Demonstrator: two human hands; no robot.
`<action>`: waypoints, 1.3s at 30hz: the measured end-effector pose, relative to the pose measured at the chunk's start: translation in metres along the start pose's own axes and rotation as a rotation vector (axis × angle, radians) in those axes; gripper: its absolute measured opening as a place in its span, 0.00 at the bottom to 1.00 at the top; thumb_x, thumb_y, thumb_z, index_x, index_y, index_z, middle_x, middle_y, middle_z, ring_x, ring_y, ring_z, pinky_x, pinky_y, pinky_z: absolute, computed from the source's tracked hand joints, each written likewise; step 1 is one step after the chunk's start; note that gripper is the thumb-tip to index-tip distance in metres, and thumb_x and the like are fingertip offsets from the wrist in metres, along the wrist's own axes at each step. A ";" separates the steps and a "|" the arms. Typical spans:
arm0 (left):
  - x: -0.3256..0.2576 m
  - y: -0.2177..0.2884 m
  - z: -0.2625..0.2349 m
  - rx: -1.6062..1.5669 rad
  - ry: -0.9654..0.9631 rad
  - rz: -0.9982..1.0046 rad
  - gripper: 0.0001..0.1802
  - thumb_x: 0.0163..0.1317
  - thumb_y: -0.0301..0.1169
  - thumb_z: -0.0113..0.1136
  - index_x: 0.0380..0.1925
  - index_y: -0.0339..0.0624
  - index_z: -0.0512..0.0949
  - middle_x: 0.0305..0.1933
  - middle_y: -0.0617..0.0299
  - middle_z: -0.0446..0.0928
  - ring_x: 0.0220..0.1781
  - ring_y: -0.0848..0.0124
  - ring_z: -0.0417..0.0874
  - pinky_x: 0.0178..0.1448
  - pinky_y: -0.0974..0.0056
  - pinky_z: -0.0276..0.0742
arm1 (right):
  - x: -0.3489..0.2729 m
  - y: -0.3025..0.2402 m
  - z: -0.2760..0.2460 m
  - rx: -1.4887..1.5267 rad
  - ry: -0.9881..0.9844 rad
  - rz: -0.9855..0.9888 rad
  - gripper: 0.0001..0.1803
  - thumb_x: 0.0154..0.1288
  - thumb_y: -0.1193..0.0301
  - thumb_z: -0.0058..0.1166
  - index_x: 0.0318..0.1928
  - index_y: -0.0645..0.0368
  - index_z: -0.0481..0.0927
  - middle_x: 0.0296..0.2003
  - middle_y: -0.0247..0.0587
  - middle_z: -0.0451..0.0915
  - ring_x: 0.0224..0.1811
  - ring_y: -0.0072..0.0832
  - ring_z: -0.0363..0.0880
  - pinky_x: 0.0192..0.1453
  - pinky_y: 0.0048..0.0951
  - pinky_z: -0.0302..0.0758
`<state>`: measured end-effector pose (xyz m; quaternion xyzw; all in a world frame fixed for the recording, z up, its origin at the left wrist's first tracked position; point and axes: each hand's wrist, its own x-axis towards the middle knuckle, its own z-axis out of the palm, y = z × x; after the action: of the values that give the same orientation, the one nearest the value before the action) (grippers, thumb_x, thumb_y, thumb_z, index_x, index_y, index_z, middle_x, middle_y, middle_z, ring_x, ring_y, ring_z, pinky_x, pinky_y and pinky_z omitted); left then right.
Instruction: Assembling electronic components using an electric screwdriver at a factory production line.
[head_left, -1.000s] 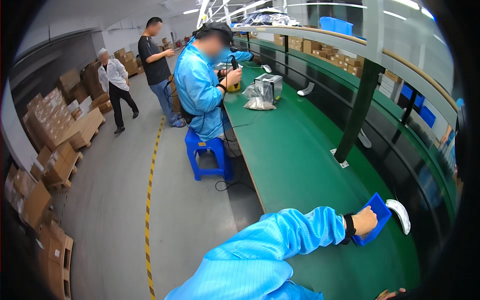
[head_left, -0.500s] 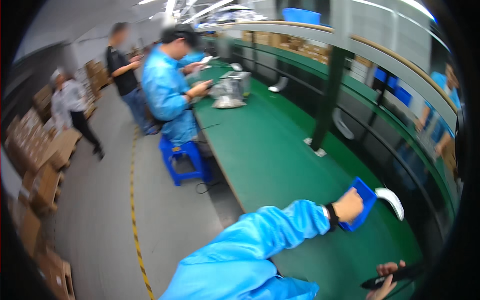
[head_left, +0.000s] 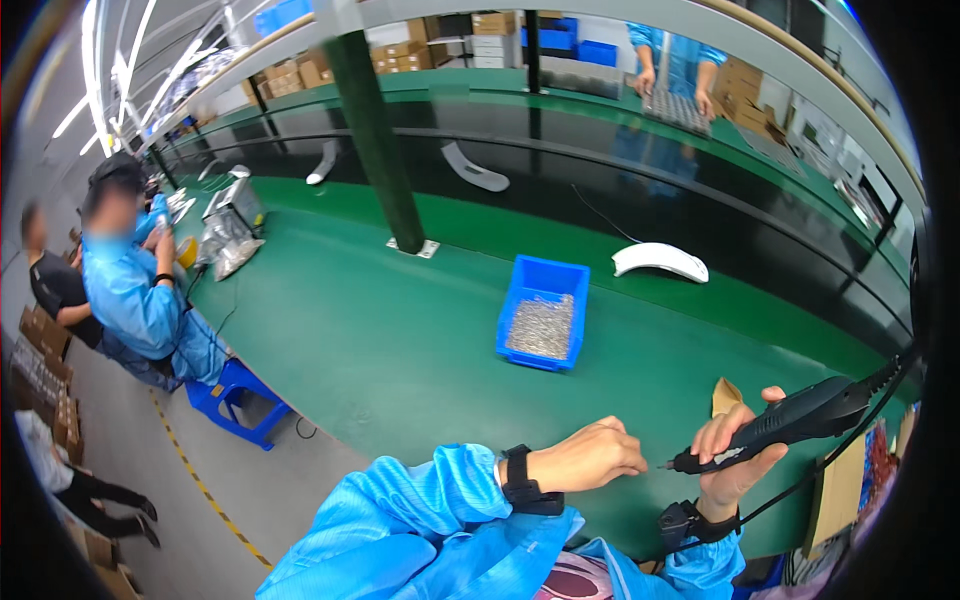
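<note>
1. The right hand (head_left: 732, 484) is wrapped around a black power screwdriver (head_left: 800, 412), so its grip is full. The tool's thin tip points left, and a thick black cord (head_left: 885, 375) comes out of its back end.
2. The left hand (head_left: 590, 455) is just left of that tip, above the green table (head_left: 420, 360). Its fingers are bent and close together. I cannot tell if they pinch something tiny.
3. A blue bin (head_left: 540, 272) sits on the table, past the left hand and apart from both hands. Lots of small shiny metal bits (head_left: 542, 328) lie in it, mostly at the near end.
4. A white curved piece (head_left: 660, 260) lies to the right of the bin, a bit farther back. Another white piece (head_left: 475, 168) lies on the dark strip behind.
5. A small brown scrap (head_left: 726, 395) is just past the right hand's fingers.
6. Over on the left, a person in blue (head_left: 135, 270) is at the same table, by a blue stool (head_left: 232, 398). A clear bag (head_left: 228, 248) lies near that person.
</note>
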<state>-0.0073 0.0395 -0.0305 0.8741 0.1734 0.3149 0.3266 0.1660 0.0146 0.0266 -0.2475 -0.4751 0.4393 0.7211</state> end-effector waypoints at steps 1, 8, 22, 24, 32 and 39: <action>0.000 -0.001 0.003 -0.024 -0.032 -0.013 0.06 0.53 0.31 0.56 0.29 0.42 0.77 0.25 0.62 0.74 0.30 0.65 0.75 0.50 0.61 0.65 | -0.001 0.000 0.000 0.038 -0.021 -0.019 0.40 0.53 0.36 0.40 0.53 0.53 0.50 0.14 0.34 0.65 0.11 0.23 0.66 0.14 0.24 0.68; 0.001 0.000 0.008 0.066 -0.001 -0.032 0.07 0.52 0.36 0.59 0.25 0.45 0.78 0.23 0.65 0.74 0.30 0.69 0.75 0.56 0.55 0.61 | -0.006 0.008 0.005 0.111 -0.097 -0.033 0.39 0.53 0.37 0.40 0.51 0.54 0.51 0.15 0.36 0.67 0.10 0.25 0.68 0.15 0.26 0.71; -0.001 0.004 0.007 0.077 0.095 -0.066 0.06 0.50 0.36 0.60 0.24 0.47 0.77 0.22 0.68 0.73 0.30 0.71 0.75 0.60 0.53 0.57 | -0.013 0.012 0.009 0.068 -0.095 -0.027 0.40 0.50 0.36 0.43 0.48 0.55 0.51 0.15 0.36 0.68 0.10 0.26 0.68 0.15 0.26 0.71; -0.003 0.004 0.007 0.089 0.102 -0.071 0.06 0.50 0.35 0.60 0.24 0.47 0.77 0.22 0.68 0.73 0.30 0.71 0.75 0.60 0.53 0.57 | -0.013 0.012 0.012 0.033 -0.091 -0.017 0.40 0.50 0.36 0.43 0.48 0.55 0.51 0.15 0.36 0.68 0.10 0.26 0.68 0.15 0.26 0.71; 0.041 -0.012 -0.123 0.543 0.169 -0.178 0.37 0.40 0.33 0.68 0.53 0.36 0.65 0.51 0.49 0.71 0.51 0.53 0.72 0.53 0.58 0.69 | -0.006 0.016 -0.006 0.031 -0.048 -0.056 0.39 0.50 0.38 0.45 0.48 0.56 0.53 0.15 0.37 0.68 0.10 0.26 0.68 0.15 0.25 0.70; 0.064 -0.194 -0.284 1.357 -0.064 -0.422 0.19 0.47 0.31 0.59 0.41 0.41 0.71 0.37 0.56 0.74 0.41 0.58 0.76 0.42 0.57 0.72 | -0.003 0.017 -0.009 0.070 -0.067 -0.073 0.38 0.52 0.41 0.49 0.48 0.58 0.55 0.15 0.41 0.69 0.12 0.28 0.69 0.17 0.27 0.70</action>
<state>-0.1668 0.3443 0.0323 0.8413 0.4871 0.0415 -0.2306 0.1665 0.0208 0.0078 -0.1897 -0.4922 0.4371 0.7285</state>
